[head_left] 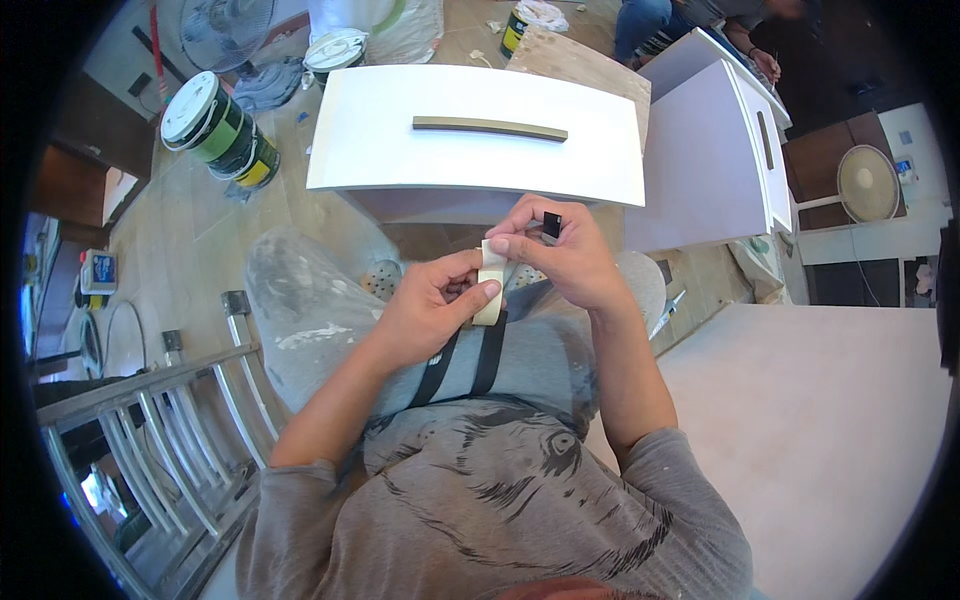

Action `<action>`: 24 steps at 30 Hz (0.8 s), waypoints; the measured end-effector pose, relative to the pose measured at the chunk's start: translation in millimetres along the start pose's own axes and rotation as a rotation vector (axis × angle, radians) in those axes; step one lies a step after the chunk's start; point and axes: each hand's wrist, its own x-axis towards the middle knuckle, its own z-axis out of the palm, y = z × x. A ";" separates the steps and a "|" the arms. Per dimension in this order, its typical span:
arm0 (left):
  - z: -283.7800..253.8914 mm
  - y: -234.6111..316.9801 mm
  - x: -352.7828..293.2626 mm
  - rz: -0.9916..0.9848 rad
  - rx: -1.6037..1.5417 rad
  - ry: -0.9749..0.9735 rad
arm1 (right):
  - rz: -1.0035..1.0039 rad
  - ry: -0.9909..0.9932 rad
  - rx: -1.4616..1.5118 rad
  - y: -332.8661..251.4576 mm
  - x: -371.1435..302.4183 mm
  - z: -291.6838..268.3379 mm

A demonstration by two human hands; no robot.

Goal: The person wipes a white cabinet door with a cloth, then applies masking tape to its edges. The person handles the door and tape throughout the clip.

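Note:
Over my lap, my left hand (pixel 432 302) is closed on a roll of cream masking tape (pixel 489 309), with the thumb across its side. My right hand (pixel 568 256) pinches a short pulled-up end of that tape between thumb and fingertips, just above the roll. A small black piece (pixel 551 225) shows at the fingers of my right hand; how it is attached is hard to make out. Just beyond both hands stands a white drawer front (pixel 370 130), with a long bronze-coloured bar handle (pixel 490 129) across it.
A wooden board (pixel 580 65) lies behind the drawer front, and another white cabinet piece (pixel 700 150) stands right. Paint buckets (pixel 220 135) are at the back left. A metal ladder (pixel 150 385) lies left, a large pale panel (pixel 800 400) right. Another person (pixel 660 30) sits at the far right.

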 end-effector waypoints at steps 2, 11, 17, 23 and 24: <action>2.8 -9.4 -0.7 0.003 -0.046 0.095 | -0.017 0.008 -0.028 -3.3 0.7 4.3; 2.0 -22.7 -0.7 -0.107 -0.145 0.227 | -0.227 0.229 -0.007 -8.9 -8.9 1.5; 9.6 8.8 1.8 0.157 -0.454 0.293 | -0.012 0.157 -0.222 -31.5 -27.1 20.2; 0.4 27.8 3.6 0.187 -0.211 0.269 | -0.249 0.186 -0.352 -32.6 -18.3 13.5; -9.8 31.6 3.0 0.165 -0.084 0.264 | -0.302 0.179 -0.371 -39.1 -16.5 9.8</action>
